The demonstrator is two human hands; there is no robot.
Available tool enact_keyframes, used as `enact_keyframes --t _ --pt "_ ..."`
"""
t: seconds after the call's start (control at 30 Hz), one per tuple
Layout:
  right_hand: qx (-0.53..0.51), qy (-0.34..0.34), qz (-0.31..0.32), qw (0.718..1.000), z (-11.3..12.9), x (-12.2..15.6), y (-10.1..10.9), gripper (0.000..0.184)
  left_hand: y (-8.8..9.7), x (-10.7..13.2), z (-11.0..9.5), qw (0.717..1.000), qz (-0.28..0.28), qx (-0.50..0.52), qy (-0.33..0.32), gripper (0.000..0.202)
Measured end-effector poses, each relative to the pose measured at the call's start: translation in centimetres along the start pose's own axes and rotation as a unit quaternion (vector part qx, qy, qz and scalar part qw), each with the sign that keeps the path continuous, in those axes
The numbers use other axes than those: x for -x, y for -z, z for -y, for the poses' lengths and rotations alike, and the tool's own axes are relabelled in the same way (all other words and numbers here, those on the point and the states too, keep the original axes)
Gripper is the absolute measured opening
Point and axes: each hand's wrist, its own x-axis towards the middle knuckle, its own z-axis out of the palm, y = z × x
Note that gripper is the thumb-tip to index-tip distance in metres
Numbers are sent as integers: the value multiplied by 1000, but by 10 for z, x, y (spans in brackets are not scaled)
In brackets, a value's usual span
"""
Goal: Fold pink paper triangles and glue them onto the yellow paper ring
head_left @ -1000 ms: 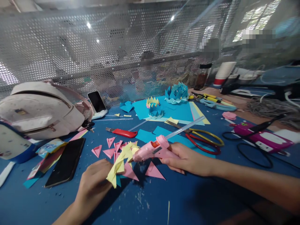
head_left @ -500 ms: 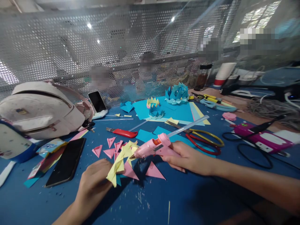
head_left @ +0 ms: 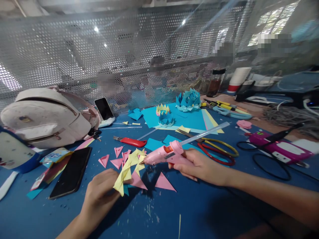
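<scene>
Hands at work on a blue counter (head_left: pixel 174 212) strewn with cut paper. The left hand (head_left: pixel 99 196), at about 7 o'clock in the view, pinches the near end of a yellow folded-paper chain (head_left: pixel 128 169) between thumb and fingers. The chain's far end lies among pink paper triangles (head_left: pixel 117 158). The right hand (head_left: pixel 199 166), reaching in from 4 o'clock, is closed round the grip of a pink hot-glue gun (head_left: pixel 164 156). A clear glue stick (head_left: pixel 206 132) juts from the gun's back toward 2 o'clock. The nozzle points toward 9 o'clock and sits at, or just short of, the chain's upper end; whether it touches cannot be told. This looks like the gluing step, which calls for a steady nozzle and a firm hold on the paper. Scissors (head_left: pixel 216 149) lie at 3 o'clock of the gun, a red box cutter (head_left: pixel 131 142) at 11 o'clock, and a black phone (head_left: pixel 71 172) at 9 o'clock of the chain.
</scene>
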Motion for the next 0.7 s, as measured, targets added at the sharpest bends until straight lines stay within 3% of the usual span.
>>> enact_keyframes --t 0.7 --pt "44 29 -19 998 1 1 -1 52 -3 3 0 1000 11 -28 -10 26"
